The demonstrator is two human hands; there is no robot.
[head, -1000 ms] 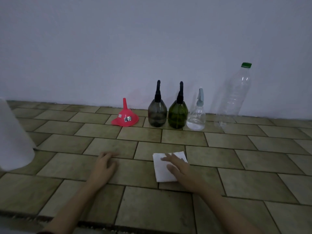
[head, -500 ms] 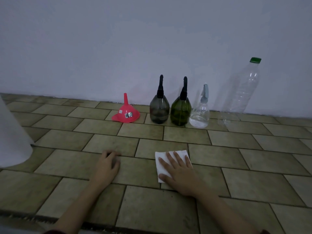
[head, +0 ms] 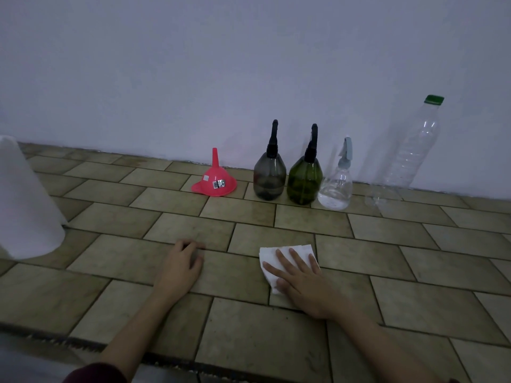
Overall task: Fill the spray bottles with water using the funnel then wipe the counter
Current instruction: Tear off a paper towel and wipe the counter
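Note:
My right hand (head: 302, 283) lies flat with fingers spread on a folded white paper towel (head: 269, 257) on the tiled counter (head: 249, 338). My left hand (head: 181, 265) rests on the tiles to its left, fingers curled, holding nothing. Against the back wall stand three capped spray bottles: a smoky grey one (head: 269, 176), a green one (head: 304, 179) and a small clear one (head: 336, 187) with a pale blue head. A pink funnel (head: 215, 182) sits upside down left of them, spout up. A tall clear plastic bottle (head: 409, 150) with a green cap stands at the right.
A white paper-towel roll (head: 25, 205) stands at the left edge of the counter. The counter's front edge (head: 83, 342) runs below my forearms. A plain white wall (head: 249, 64) closes off the back.
My right hand has turned and flattened on the paper towel, sliding it slightly. My left hand has stayed put. The view has shifted a little.

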